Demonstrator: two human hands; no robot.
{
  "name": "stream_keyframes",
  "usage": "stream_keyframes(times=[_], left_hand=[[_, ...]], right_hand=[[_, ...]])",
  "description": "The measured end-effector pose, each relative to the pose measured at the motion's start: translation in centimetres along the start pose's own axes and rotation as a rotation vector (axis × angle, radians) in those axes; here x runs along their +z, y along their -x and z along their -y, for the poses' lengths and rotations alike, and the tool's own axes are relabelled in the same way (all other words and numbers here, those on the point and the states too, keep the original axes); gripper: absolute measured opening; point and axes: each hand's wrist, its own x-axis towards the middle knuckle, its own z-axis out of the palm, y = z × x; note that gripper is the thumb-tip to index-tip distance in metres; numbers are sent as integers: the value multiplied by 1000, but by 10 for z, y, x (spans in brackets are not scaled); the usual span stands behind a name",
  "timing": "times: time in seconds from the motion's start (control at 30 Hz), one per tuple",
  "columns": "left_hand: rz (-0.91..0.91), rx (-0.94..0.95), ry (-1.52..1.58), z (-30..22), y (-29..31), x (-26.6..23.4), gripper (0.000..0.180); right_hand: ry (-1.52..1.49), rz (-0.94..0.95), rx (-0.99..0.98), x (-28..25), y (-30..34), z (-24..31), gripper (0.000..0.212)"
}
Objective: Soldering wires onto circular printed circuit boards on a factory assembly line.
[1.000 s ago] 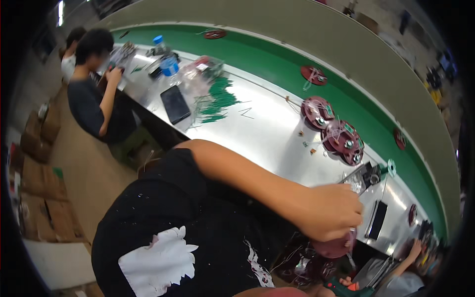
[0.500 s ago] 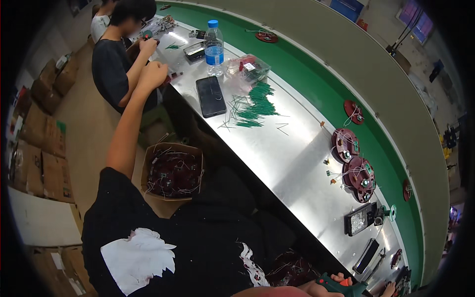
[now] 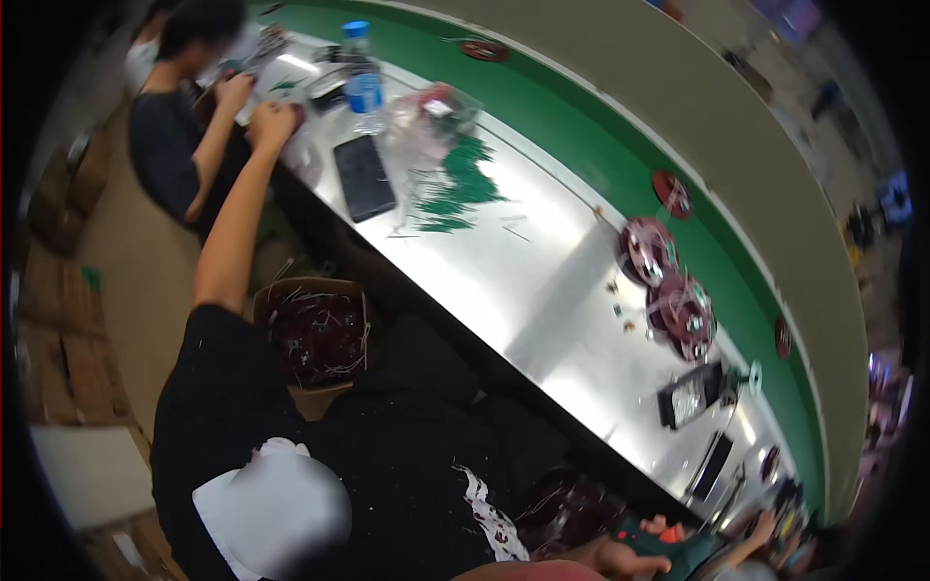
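Left hand (image 3: 274,121) is stretched far out on a straight arm to the upper-left end of the steel tabletop (image 3: 504,281), its fingers curled down at the near edge; whether it grips anything there is too small and blurred to tell. It sits just beside a co-worker's hand (image 3: 232,92), almost touching it, and the seated co-worker bends over the same corner.

Nearest to the left hand is a dark phone (image 3: 363,176), lying flat just to its right and a little toward the person. The phone's long side is angled slightly off the run of the tabletop. Beyond the phone stands a water bottle (image 3: 363,77) with a blue cap, upright. To the right of that lie a crumpled clear bag (image 3: 426,121) and a loose heap of green wire pieces (image 3: 460,184).

Right hand (image 3: 630,560) is low at the picture's bottom edge, well apart from the left, with fingers bent beside a green thing (image 3: 678,552) that has red parts. I cannot tell whether it has hold of it. Two reddish wound coils (image 3: 647,250) lie further right on the tabletop, against the green belt (image 3: 581,145), and are closer to the right hand than to the left. Below the tabletop, by the left arm, stands an open cardboard box (image 3: 315,339) of wired parts
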Motion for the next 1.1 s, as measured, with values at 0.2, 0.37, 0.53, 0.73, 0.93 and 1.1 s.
stream_keyframes(times=[0.2, 0.37, 0.53, 0.73, 0.93, 1.1], left_hand=[[-115, 426, 282, -25, 112, -42, 17], [-111, 543, 429, -133, 207, -107, 10], [39, 1038, 621, -243, 251, -109, 8], [407, 1081, 314, -335, 189, -4, 31], [485, 806, -357, -379, 68, 149, 78], [517, 576, -390, -368, -13, 221, 105]], right_hand=[[-80, 243, 126, 19, 23, -4, 84], [-149, 415, 166, 23, 41, -18, 89], [-154, 493, 229, 34, 54, -20, 92], [-18, 626, 253, 63, 57, -25, 93], [50, 736, 290, 87, 54, -32, 92], [-30, 704, 426, 85, 68, -37, 94]])
